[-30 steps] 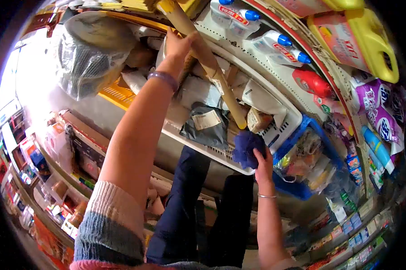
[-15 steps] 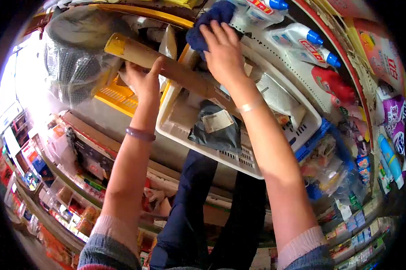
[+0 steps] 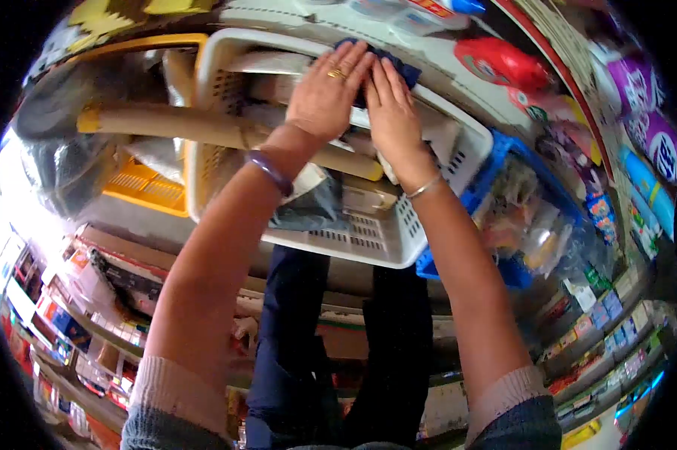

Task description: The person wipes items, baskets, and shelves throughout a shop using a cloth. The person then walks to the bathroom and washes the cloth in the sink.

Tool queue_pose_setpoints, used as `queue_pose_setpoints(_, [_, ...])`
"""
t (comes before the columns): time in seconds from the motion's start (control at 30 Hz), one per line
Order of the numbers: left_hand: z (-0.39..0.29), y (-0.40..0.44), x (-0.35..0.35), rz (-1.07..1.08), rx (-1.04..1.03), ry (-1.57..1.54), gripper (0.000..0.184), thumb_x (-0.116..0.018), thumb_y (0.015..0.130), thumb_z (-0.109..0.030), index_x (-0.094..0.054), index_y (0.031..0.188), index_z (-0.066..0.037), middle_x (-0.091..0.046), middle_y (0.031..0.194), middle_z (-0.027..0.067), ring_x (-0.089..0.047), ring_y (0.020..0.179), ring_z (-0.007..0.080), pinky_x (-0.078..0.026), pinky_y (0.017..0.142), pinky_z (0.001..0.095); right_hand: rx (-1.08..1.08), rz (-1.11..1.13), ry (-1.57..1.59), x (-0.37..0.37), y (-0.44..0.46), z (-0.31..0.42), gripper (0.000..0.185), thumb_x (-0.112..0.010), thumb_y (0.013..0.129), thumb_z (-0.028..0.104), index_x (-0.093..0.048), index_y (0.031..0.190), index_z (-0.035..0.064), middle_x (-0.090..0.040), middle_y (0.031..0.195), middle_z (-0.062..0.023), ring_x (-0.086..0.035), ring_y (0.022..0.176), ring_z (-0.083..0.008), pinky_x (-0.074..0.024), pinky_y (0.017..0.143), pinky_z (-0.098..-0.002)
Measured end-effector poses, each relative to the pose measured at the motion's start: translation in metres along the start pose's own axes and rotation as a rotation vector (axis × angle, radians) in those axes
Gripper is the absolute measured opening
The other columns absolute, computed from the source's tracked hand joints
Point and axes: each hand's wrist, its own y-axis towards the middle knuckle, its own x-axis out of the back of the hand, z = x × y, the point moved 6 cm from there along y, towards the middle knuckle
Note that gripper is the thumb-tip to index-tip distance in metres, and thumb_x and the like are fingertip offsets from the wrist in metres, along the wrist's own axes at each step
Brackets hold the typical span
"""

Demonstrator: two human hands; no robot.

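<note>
A bunched dark blue cloth (image 3: 400, 67) lies at the far rim of the white plastic basket (image 3: 331, 253). My left hand (image 3: 325, 91), with a ring on one finger, rests on the cloth with its fingers stretched out. Beside it, my right hand (image 3: 395, 118) also lies on the cloth, fingers straight, the tips of both hands almost touching. Part of the cloth is hidden under them. Below my left wrist, a long cardboard tube (image 3: 166, 124) with yellow ends lies across the white basket and the yellow basket (image 3: 151, 184). A dark plastic packet (image 3: 316, 208) sits inside the white basket.
On the right stands a blue basket (image 3: 479, 196) with clear bags in it. A red pouch (image 3: 501, 63) and bottles line the shelf behind. Clear-wrapped goods (image 3: 57, 161) are at the left. Stocked shelves run along both lower sides.
My left hand has let go of the cardboard tube and moved right onto the cloth. The tube now lies across the baskets. The view has shifted, and my right hand remains at the cloth.
</note>
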Motion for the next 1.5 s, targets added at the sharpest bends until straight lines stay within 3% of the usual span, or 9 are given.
queue_pose_setpoints(0.1, [-0.082,0.024,-0.030,-0.014,-0.074,-0.107,0.054,-0.044,0.082,-0.011,-0.036,0.134,-0.003,-0.033,0.142,0.0152,-0.032,0.131,0.0278,-0.023,0.109,0.0393,-0.137,0.100,-0.121,0.012,-0.063,-0.056,0.037,-0.046,0.081,0.010,-0.056,0.115,0.0004,-0.039,0.138,-0.0100,-0.028,0.133,-0.0254,-0.0304,0.106,-0.0358])
queue_pose_setpoints(0.23, [-0.177,0.059,-0.077,0.062,-0.138,-0.082,0.049,-0.041,0.086,-0.019,-0.039,0.133,-0.009,-0.035,0.142,0.0086,-0.032,0.132,0.0219,-0.018,0.111,0.0393,-0.073,0.158,-0.481,0.039,-0.128,-0.110,0.053,-0.048,0.077,0.018,-0.046,0.121,-0.0119,-0.044,0.128,-0.0278,-0.036,0.126,-0.0381,-0.0218,0.110,-0.0418])
queue_pose_setpoints(0.3, [-0.202,0.075,-0.091,0.208,-0.136,0.038,0.047,-0.041,0.087,-0.022,-0.041,0.132,-0.010,-0.036,0.142,0.0059,-0.033,0.131,0.0202,-0.017,0.111,0.0390,-0.124,0.148,-0.417,0.050,-0.129,-0.114,0.057,-0.047,0.078,0.021,-0.041,0.124,-0.0127,-0.044,0.128,-0.0280,-0.036,0.125,-0.0392,-0.0198,0.111,-0.0454])
queue_pose_setpoints(0.37, [-0.195,0.074,-0.093,0.115,-0.232,-0.018,0.046,-0.042,0.087,-0.025,-0.043,0.131,-0.012,-0.038,0.141,0.0042,-0.034,0.131,0.0186,-0.018,0.111,0.0393,-0.211,0.341,-0.625,0.039,-0.129,-0.111,0.064,-0.044,0.083,0.027,-0.030,0.132,-0.0117,-0.038,0.132,-0.0300,-0.034,0.125,-0.0404,-0.0171,0.110,-0.0486])
queue_pose_setpoints(0.6, [-0.221,0.009,-0.082,0.088,-0.484,-0.070,0.037,-0.043,0.088,-0.022,-0.051,0.122,-0.010,-0.045,0.136,0.0052,-0.041,0.126,0.0190,-0.026,0.108,0.0377,-0.732,-0.011,0.358,0.025,-0.194,-0.080,0.061,-0.044,0.085,0.013,-0.019,0.133,-0.0138,-0.020,0.139,-0.0340,-0.022,0.128,-0.0473,-0.0148,0.110,-0.0496])
queue_pose_setpoints(0.63, [-0.221,-0.002,-0.080,0.059,-0.423,-0.241,0.038,-0.043,0.088,-0.022,-0.050,0.123,-0.008,-0.048,0.133,0.0075,-0.045,0.123,0.0200,-0.028,0.107,0.0380,-0.636,0.155,0.151,0.028,-0.197,-0.066,0.060,-0.043,0.085,0.008,-0.016,0.134,-0.0145,-0.018,0.139,-0.0347,-0.019,0.129,-0.0486,-0.0139,0.110,-0.0491])
queue_pose_setpoints(0.87, [-0.220,-0.067,-0.100,0.279,-0.333,-0.437,0.044,-0.044,0.086,-0.018,-0.041,0.128,-0.004,-0.054,0.124,0.0118,-0.050,0.117,0.0229,-0.031,0.105,0.0377,-0.661,0.186,0.262,0.031,-0.229,-0.020,0.062,-0.045,0.084,0.005,-0.016,0.135,-0.0137,-0.018,0.139,-0.0336,-0.016,0.130,-0.0481,-0.0153,0.110,-0.0475])
queue_pose_setpoints(1.17, [-0.250,-0.214,-0.092,0.471,-0.283,-0.544,0.044,-0.052,0.081,-0.018,-0.048,0.124,-0.008,-0.052,0.125,0.0086,-0.047,0.119,0.0219,-0.028,0.106,0.0363,-0.622,0.643,0.123,0.031,-0.329,0.105,0.059,-0.050,0.085,0.017,-0.029,0.132,-0.0111,-0.024,0.137,-0.0322,-0.018,0.130,-0.0462,-0.0105,0.110,-0.0513])
queue_pose_setpoints(1.5, [-0.170,-0.256,-0.049,0.423,-0.022,-0.424,0.041,-0.057,0.072,-0.017,-0.058,0.112,-0.010,-0.055,0.116,0.0073,-0.051,0.107,0.0261,-0.044,0.090,0.0391,-0.792,0.310,0.414,0.026,-0.297,0.172,0.060,-0.058,0.079,0.014,-0.034,0.131,-0.0035,-0.031,0.133,-0.0242,-0.033,0.115,-0.0396,-0.0237,0.100,-0.0480])
